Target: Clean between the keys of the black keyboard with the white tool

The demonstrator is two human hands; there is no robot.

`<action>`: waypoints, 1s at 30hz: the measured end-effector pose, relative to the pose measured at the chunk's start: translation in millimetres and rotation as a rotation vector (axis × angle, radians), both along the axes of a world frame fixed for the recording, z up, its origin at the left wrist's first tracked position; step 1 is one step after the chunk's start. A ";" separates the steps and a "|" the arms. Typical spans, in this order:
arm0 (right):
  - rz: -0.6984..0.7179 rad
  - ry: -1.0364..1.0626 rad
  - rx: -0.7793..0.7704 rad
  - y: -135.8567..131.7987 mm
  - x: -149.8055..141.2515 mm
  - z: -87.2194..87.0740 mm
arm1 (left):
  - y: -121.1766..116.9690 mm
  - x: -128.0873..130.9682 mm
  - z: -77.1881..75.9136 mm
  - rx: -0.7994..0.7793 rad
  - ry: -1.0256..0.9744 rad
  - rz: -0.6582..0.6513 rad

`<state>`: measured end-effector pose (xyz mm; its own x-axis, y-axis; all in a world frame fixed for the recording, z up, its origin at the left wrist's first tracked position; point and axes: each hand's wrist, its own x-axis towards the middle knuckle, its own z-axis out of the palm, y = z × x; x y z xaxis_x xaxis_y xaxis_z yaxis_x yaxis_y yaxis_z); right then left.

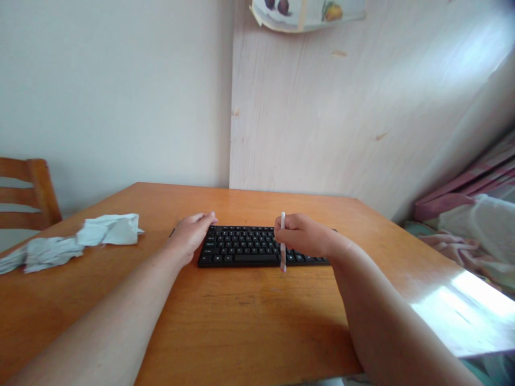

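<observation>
A black keyboard (245,245) lies on the orange wooden table (249,311), a little beyond its middle. My left hand (192,234) rests at the keyboard's left end, fingers curled around its edge. My right hand (304,235) hovers over the right half of the keys, fingers closed on a thin white stick with a pinkish tip (282,242), held nearly upright with the tip down at the keyboard's front edge.
Crumpled white tissues (74,240) lie on the table's left side. A wooden chair (28,193) stands at the far left. A pale wood panel (322,107) rises behind the table. Bedding (475,220) lies at the right.
</observation>
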<state>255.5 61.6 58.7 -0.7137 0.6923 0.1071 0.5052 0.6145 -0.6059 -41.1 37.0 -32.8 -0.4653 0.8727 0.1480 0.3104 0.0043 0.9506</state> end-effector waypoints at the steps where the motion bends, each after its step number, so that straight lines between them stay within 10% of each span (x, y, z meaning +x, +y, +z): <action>1: -0.010 0.050 -0.039 2.8 0.9 -1.0 | 0.3 -0.2 -0.2 -0.003 0.006 0.002; 10: -0.349 0.319 0.125 29.5 -4.2 -22.4 | -2.3 2.2 3.5 -0.011 0.021 -0.001; 30: -0.196 0.126 0.188 18.8 -13.7 -24.1 | -4.7 3.8 5.5 0.002 0.019 -0.006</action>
